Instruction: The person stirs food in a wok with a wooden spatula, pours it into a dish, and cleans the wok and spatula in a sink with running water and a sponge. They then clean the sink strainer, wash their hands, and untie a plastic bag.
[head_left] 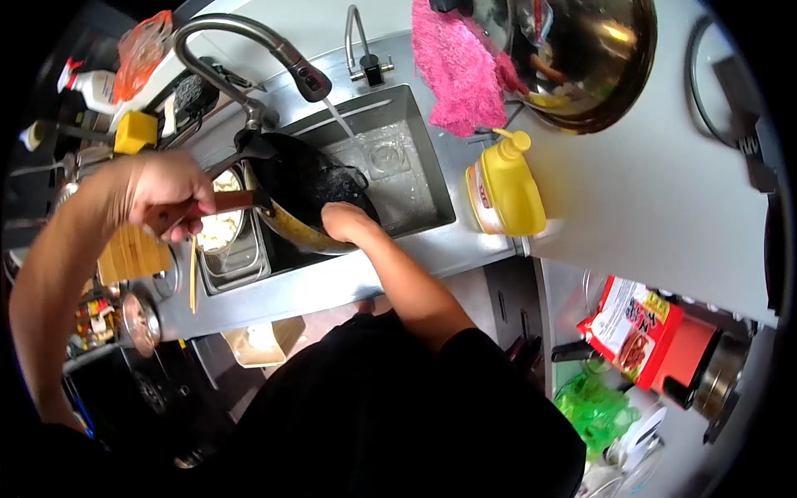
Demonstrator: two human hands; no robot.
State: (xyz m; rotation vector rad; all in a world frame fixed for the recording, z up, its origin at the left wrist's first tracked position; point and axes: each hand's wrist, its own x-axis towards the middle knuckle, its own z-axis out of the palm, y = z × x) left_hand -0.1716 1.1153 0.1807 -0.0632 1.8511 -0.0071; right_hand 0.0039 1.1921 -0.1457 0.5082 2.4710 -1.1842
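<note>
My left hand is closed round the brown handle of a dark wok, which is tilted in the sink. Inside the wok, near its lower rim, my right hand is bent with its fingers pressed together; whatever it may hold is hidden. Water runs from the large faucet into the sink beside the wok. Left of the wok, partly behind its handle, a bowl holds pale pieces of food.
Right of the sink stand a yellow pump bottle, a pink cloth and a large metal bowl. A yellow sponge, chopsticks and a wooden board are at the left. A red food packet lies lower right.
</note>
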